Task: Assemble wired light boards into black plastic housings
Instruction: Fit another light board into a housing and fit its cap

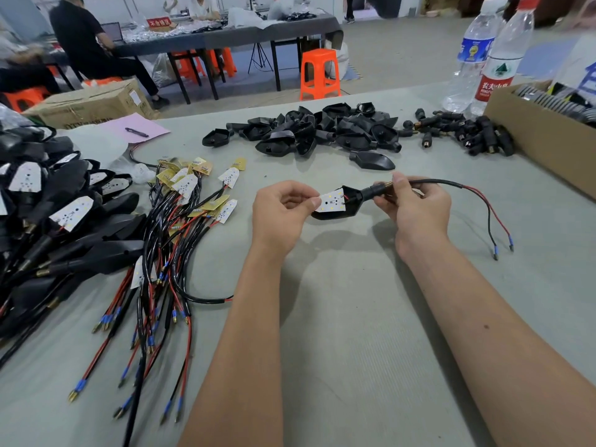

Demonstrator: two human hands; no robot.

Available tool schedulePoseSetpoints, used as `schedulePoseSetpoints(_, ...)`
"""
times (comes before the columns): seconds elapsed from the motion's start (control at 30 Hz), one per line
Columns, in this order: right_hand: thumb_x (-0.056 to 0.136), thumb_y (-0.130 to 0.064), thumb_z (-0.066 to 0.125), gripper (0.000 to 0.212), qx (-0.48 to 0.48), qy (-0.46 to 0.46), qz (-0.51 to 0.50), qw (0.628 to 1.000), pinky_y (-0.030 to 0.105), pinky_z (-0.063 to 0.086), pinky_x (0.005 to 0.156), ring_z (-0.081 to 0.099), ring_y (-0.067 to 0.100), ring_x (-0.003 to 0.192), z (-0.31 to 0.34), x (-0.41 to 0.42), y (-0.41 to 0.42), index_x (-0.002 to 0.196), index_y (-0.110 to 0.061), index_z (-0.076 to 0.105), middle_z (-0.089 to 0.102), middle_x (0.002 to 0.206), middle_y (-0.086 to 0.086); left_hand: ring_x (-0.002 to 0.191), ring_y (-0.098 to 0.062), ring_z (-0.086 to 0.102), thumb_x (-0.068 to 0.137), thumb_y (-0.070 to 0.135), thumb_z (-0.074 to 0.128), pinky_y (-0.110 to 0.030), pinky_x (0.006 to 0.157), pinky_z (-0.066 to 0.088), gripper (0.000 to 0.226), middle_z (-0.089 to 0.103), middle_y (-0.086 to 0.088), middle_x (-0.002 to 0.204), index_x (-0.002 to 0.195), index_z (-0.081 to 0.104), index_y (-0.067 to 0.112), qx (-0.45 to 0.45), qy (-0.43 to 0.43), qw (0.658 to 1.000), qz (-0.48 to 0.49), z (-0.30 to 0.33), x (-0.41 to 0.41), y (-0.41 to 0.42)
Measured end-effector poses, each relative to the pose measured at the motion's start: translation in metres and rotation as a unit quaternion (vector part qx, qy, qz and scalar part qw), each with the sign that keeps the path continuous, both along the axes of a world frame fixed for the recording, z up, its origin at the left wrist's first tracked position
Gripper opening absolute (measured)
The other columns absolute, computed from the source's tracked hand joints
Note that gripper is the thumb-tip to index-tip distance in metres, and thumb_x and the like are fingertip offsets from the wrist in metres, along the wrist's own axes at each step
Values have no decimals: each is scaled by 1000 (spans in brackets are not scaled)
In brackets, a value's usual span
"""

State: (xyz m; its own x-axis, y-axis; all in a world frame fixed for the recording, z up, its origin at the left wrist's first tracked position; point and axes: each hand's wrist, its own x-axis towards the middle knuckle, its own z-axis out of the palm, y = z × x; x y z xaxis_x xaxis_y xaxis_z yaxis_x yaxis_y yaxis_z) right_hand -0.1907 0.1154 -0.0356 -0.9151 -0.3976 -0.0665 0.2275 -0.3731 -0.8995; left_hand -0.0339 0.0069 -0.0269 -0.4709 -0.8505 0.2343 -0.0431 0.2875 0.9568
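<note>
My left hand [280, 214] pinches the tip of a white light board [330, 201] that lies in the mouth of a black plastic housing [343, 206], held above the grey table. My right hand [416, 208] grips the housing's stem with its brass fitting [383, 188]. From the stem a black cable [451, 183] runs right and splits into a red and a black wire with blue-sleeved ends [503, 246]. A heap of empty black housings [322, 130] lies at the back centre. Loose wired light boards [180, 227] are spread to the left of my hands.
Assembled housings [48, 214] are piled at the far left. Black stem parts with brass ends [464, 133] lie at back right beside a cardboard box [541, 137]. Two water bottles [483, 59] stand behind it. A pen on pink paper [137, 132] lies at back left.
</note>
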Motion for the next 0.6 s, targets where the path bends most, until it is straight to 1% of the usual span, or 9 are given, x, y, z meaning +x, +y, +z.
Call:
schedulePoseSetpoints(0.1, 98, -12, 70, 12, -18, -16, -10, 1000, 25, 61, 66, 78, 22, 77, 0, 0, 0, 90, -6, 63, 74, 81, 9, 69, -7, 59, 82, 8, 82, -22, 69, 46, 20, 68, 17, 66, 74, 76, 26, 9, -10, 1000, 23, -6, -3, 0)
schedulePoseSetpoints(0.13, 98, -11, 70, 12, -25, -21, -13, 999, 26, 61, 66, 78, 24, 80, 0, 0, 0, 91, -6, 63, 74, 86, 13, 73, -4, 58, 82, 15, 83, -22, 69, 43, 17, 66, 21, 66, 73, 77, 28, 9, -24, 999, 37, -8, -4, 1)
schedulePoseSetpoints(0.2, 98, -11, 69, 12, -44, -33, -17, 998, 26, 61, 67, 78, 23, 79, 1, 0, 0, 91, -5, 61, 73, 88, 14, 91, 6, 58, 81, 23, 83, -20, 79, 41, 16, 70, 24, 77, 72, 77, 34, 15, -36, 998, 51, -10, -6, 4)
schedulePoseSetpoints(0.23, 98, -10, 69, 13, -56, -40, -16, 998, 26, 61, 67, 77, 22, 76, 2, 1, 1, 90, -5, 60, 72, 85, 13, 93, 6, 58, 82, 23, 83, -21, 82, 41, 16, 70, 21, 80, 72, 77, 34, 26, -26, 998, 50, -10, -7, 5)
schedulePoseSetpoints(0.3, 98, -9, 69, 14, -76, -52, -3, 996, 26, 61, 68, 73, 18, 69, 3, 1, 2, 89, -4, 60, 72, 77, 8, 85, -13, 56, 86, 16, 80, -30, 82, 43, 16, 66, 9, 79, 75, 76, 28, 65, 14, 997, 39, -7, -9, 6)
schedulePoseSetpoints(0.37, 98, -9, 69, 13, -94, -67, 22, 993, 26, 61, 69, 72, 16, 67, 4, 2, 3, 91, -3, 60, 73, 72, 4, 79, -19, 58, 91, 7, 75, -37, 81, 55, 17, 67, -1, 79, 79, 73, 19, 133, 75, 988, 11, -4, -9, 7)
schedulePoseSetpoints(0.43, 97, -11, 70, 13, -101, -81, 41, 991, 26, 61, 68, 72, 19, 70, 6, 2, 5, 94, -2, 61, 74, 75, 5, 73, -19, 67, 94, 0, 70, -35, 81, 61, 16, 73, -6, 80, 82, 69, 11, 198, 128, 971, -34, -2, -7, 8)
schedulePoseSetpoints(0.5, 96, -13, 73, 14, -90, -77, 50, 992, 26, 60, 65, 72, 23, 71, 8, 1, 6, 95, -3, 63, 75, 83, 8, 70, -20, 71, 93, -5, 68, -32, 74, 62, 16, 75, -10, 80, 84, 65, 7, 219, 154, 962, -46, 1, -6, 9)
schedulePoseSetpoints(0.6, 94, -13, 75, 10, -63, -50, 55, 995, 25, 58, 60, 71, 23, 69, 8, 1, 7, 91, -7, 67, 73, 90, 11, 77, -26, 75, 89, -9, 72, -30, 69, 62, 18, 77, -16, 87, 95, 65, 7, 243, 170, 955, -26, 3, -3, 10)
